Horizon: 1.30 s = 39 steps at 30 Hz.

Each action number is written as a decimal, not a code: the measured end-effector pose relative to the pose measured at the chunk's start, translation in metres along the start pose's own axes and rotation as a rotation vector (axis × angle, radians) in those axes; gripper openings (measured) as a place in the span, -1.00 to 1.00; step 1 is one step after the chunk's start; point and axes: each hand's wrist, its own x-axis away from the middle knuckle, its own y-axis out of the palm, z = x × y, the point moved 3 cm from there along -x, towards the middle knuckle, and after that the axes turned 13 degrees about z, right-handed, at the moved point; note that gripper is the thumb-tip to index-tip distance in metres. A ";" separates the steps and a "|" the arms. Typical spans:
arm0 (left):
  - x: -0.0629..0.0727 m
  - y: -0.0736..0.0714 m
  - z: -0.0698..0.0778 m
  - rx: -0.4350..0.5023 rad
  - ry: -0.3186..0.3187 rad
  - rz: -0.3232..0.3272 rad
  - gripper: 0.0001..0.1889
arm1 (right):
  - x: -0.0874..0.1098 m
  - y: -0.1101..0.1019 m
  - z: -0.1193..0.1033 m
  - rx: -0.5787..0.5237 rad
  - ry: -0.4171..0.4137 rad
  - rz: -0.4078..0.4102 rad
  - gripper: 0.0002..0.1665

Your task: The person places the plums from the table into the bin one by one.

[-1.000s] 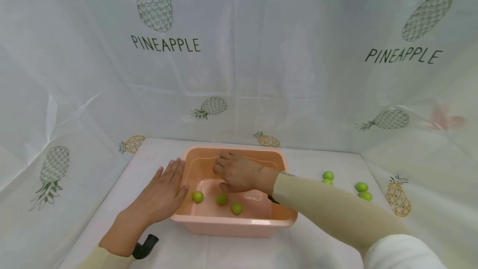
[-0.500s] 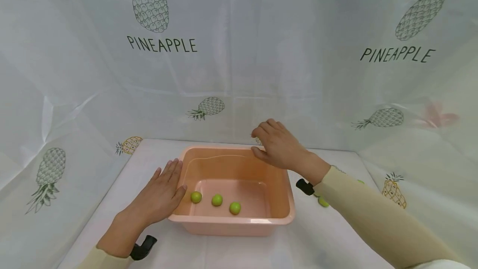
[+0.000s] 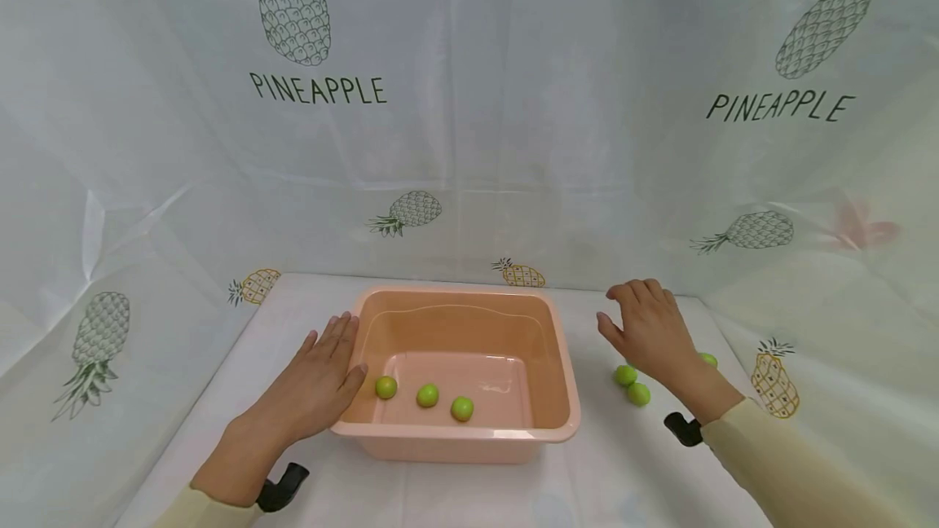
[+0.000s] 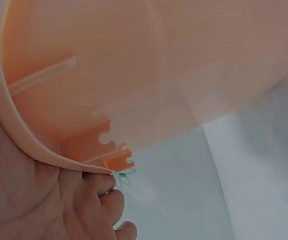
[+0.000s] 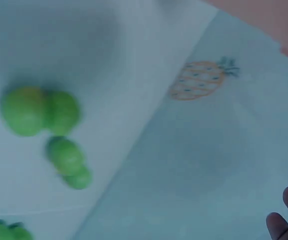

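A pink plastic basin [image 3: 455,433] stands on the table with three small round green fruits, like limes, on its floor; one is the middle fruit [image 3: 428,395]. My left hand [image 3: 323,381] lies with straight fingers along the basin's left rim. In the left wrist view its palm [image 4: 19,200] touches the rim from outside. To the right of the basin, my right hand [image 3: 653,332] hovers with loosely bent fingers and nothing visible in them. Below it are green fruits [image 3: 638,394] on the table, partly hidden by the hand and wrist. The right wrist view shows several blurred green fruits [image 5: 24,111].
A white cloth covers the table [image 3: 469,495]. Behind and at the sides hangs a pale sheet [image 3: 572,145] printed with pineapples. Another green fruit [image 3: 707,359] peeks out behind the right wrist. Each wrist wears a black device, such as the right one [image 3: 684,429].
My right hand has risen out of the basin and swung right, to above the fruits on the table. The left hand has stayed at the rim. Three fruits still lie in the basin.
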 end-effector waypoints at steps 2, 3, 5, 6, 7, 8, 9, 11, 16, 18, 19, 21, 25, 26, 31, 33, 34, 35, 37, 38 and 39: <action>0.000 0.000 0.000 -0.002 -0.001 -0.001 -0.24 | 0.019 0.001 0.007 0.009 0.009 0.000 -0.57; 0.000 0.001 0.000 -0.003 -0.001 -0.002 -0.24 | 0.029 0.001 0.009 0.014 0.011 -0.002 -0.56; 0.000 0.001 -0.001 -0.004 0.000 -0.005 -0.24 | 0.048 0.002 0.013 0.031 0.027 -0.020 -0.52; 0.000 0.001 -0.001 -0.004 0.001 -0.005 -0.25 | 0.057 0.003 0.015 0.037 0.033 -0.032 -0.50; 0.000 0.001 -0.001 -0.003 0.002 -0.006 -0.25 | 0.066 0.003 0.016 0.043 0.043 -0.044 -0.48; 0.000 0.001 -0.001 -0.002 0.002 -0.007 -0.25 | 0.075 0.004 0.018 0.051 0.052 -0.057 -0.45; 0.000 0.001 -0.001 -0.002 0.002 -0.008 -0.24 | 0.083 0.005 0.020 0.055 0.053 -0.060 -0.43; 0.000 0.001 -0.001 0.000 0.004 -0.010 -0.24 | 0.099 0.007 0.023 0.060 0.053 -0.063 -0.40; 0.000 0.001 0.000 -0.003 0.008 -0.010 -0.24 | 0.128 0.010 0.031 0.073 0.075 -0.079 -0.35; 0.000 0.000 0.000 -0.005 0.008 -0.011 -0.24 | 0.136 0.012 0.033 0.089 0.089 -0.096 -0.34; 0.000 0.000 0.000 -0.007 0.007 -0.012 -0.24 | 0.139 0.013 0.034 0.093 0.091 -0.099 -0.35; 0.000 0.000 0.000 -0.009 0.001 -0.014 -0.24 | 0.145 0.014 0.036 0.108 0.085 -0.108 -0.36; 0.000 0.001 0.001 -0.011 -0.011 -0.019 -0.24 | 0.152 0.016 0.038 0.112 0.060 -0.134 -0.39; -0.001 0.001 0.001 -0.010 -0.014 -0.019 -0.24 | 0.154 0.017 0.038 0.114 0.048 -0.142 -0.39; -0.001 0.002 0.000 -0.011 -0.014 -0.021 -0.23 | 0.159 0.020 0.040 0.135 -0.009 -0.160 -0.23; -0.001 0.002 0.000 -0.009 -0.009 -0.021 -0.23 | 0.161 0.021 0.040 0.147 -0.022 -0.168 -0.26; 0.000 0.001 0.000 -0.008 -0.007 -0.021 -0.23 | 0.161 0.022 0.040 0.153 -0.027 -0.173 -0.30; 0.000 0.001 0.000 -0.005 -0.004 -0.020 -0.23 | 0.162 0.022 0.041 0.159 -0.032 -0.178 -0.34; 0.000 0.001 0.000 -0.002 -0.001 -0.019 -0.23 | 0.163 0.023 0.041 0.166 -0.042 -0.177 -0.41; 0.000 0.001 0.000 0.002 0.001 -0.017 -0.24 | 0.164 0.024 0.041 0.170 -0.050 -0.171 -0.42; 0.001 0.001 0.000 0.004 0.002 -0.017 -0.24 | 0.164 0.024 0.041 0.173 -0.057 -0.161 -0.43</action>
